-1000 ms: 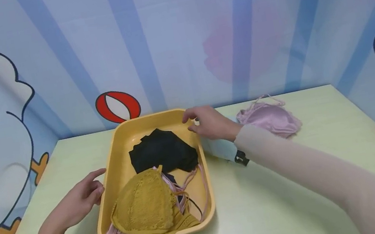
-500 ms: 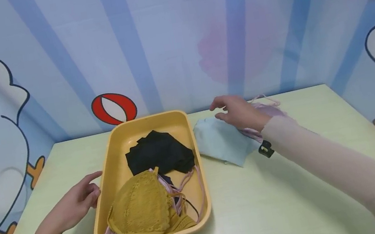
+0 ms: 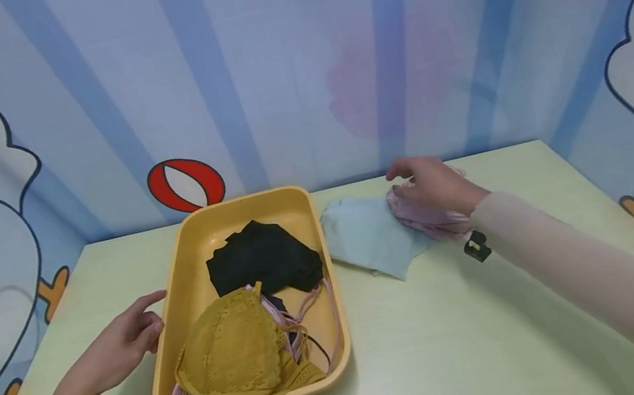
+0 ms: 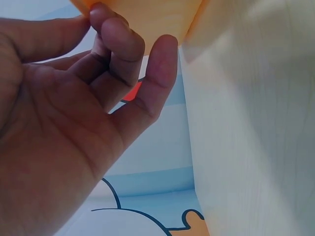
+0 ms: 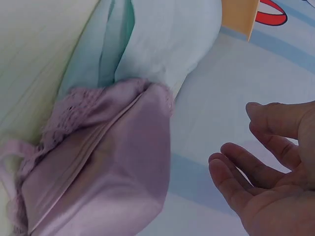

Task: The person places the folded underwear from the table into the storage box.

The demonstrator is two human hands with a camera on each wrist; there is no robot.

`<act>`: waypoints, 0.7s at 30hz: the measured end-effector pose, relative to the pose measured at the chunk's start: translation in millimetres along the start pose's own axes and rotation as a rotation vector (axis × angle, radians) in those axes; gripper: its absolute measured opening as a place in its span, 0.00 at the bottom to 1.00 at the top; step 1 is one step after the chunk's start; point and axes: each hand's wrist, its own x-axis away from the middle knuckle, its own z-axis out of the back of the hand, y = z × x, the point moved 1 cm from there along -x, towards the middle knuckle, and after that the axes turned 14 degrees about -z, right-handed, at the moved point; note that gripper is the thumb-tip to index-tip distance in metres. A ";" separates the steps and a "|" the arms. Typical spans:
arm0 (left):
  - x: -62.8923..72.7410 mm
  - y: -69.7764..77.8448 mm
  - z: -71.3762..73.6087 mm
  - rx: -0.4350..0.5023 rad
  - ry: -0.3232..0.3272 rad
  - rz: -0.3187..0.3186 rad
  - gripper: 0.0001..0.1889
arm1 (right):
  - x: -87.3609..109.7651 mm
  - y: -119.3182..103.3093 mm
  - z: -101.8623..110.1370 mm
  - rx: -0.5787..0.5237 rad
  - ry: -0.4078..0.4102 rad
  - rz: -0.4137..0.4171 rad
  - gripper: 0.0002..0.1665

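Note:
My left hand [image 3: 125, 347] lies at the left side of a yellow tray [image 3: 159, 364], fingertips touching its rim. In the left wrist view the fingers [image 4: 160, 64] bend loosely beneath the tray wall. Beyond the tray's right side, my right hand [image 3: 439, 185] hovers over a lilac satin bra [image 3: 424, 216] with lace trim. In the right wrist view its fingers are spread apart, with nothing between them. A light blue folded cloth [image 3: 370, 237] lies left of the bra, partly under it. The hand and sleeve hide part of the bra.
Inside the tray lie a black folded cloth [image 3: 264, 259] and a mustard lace bra [image 3: 232, 351], with pink straps [image 3: 335, 324] beside them. The pale green table [image 3: 432, 360] ends against a printed blue wall [image 3: 284, 77].
My right hand has moved right, from the tray's right rim to above the lilac bra. The bra has shifted left against the light blue cloth. My left hand stays at the tray.

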 end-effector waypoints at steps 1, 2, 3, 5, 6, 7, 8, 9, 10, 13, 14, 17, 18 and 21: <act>0.0 0.0 -0.2 0.002 -0.001 0.002 0.26 | 0.1 2.8 0.8 0.003 0.000 -0.005 0.17; 0.0 0.0 -0.3 0.004 -0.002 0.004 0.26 | 0.3 5.4 1.6 0.009 -0.003 -0.013 0.17; 0.0 0.1 -0.3 0.007 -0.001 0.006 0.26 | 0.8 7.7 2.3 0.014 -0.007 -0.015 0.17; -0.1 0.5 -0.3 0.010 -0.001 0.014 0.26 | 1.6 12.4 3.3 0.021 -0.009 -0.022 0.18; -0.3 0.7 -0.3 0.013 -0.001 0.016 0.26 | 2.3 14.7 3.9 0.022 -0.010 -0.028 0.18; -0.5 1.0 -0.3 0.014 0.000 0.017 0.26 | 2.8 17.5 4.4 0.026 -0.010 -0.034 0.19; -0.7 1.1 -0.4 0.013 0.000 0.016 0.26 | 3.4 20.5 5.1 0.029 -0.010 -0.040 0.19; -1.1 1.3 -0.7 0.013 0.000 0.015 0.26 | 4.2 23.3 5.8 0.031 -0.010 -0.044 0.20; -1.1 1.4 -0.6 0.010 -0.001 0.014 0.26 | 4.4 25.9 6.6 0.029 -0.008 -0.051 0.20; -1.3 1.9 -0.6 0.005 -0.001 0.014 0.26 | 4.3 34.6 9.7 0.028 -0.005 -0.070 0.21; -1.4 2.0 -0.7 0.004 -0.001 0.015 0.26 | 4.1 37.7 11.1 0.029 -0.003 -0.074 0.21; -1.1 2.3 -1.0 0.004 -0.001 0.016 0.26 | 2.1 48.4 14.8 0.036 -0.008 -0.078 0.21; -1.0 2.4 -1.0 0.004 -0.001 0.014 0.26 | 1.1 52.4 15.9 0.037 -0.016 -0.083 0.22; -0.5 2.1 -0.9 0.001 0.001 0.008 0.26 | -1.1 64.3 17.8 0.046 -0.039 -0.097 0.27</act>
